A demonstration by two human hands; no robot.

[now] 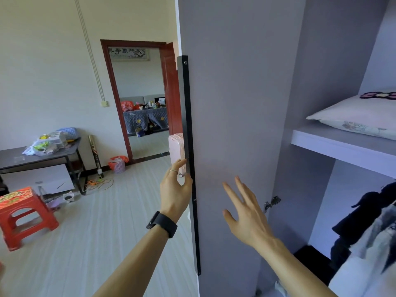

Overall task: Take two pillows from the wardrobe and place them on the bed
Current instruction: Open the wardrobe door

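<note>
Nearest, the right hand floats free with its grip apart, fingers spread before the inside of the open door. The left hand has its grip pinched together on the door's black handle. Farther in, a pillow lies on the wardrobe shelf. It looks soft and light; take it by both ends.

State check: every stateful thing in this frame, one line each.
Grey wardrobe door: swung open.
Left hand: fingers on the door's long black handle strip; grip unclear.
Right hand: open, fingers spread, empty, in front of the door's inner face.
White floral pillow: lying flat on the wardrobe shelf, untouched.
Red-framed room door: open.
</note>
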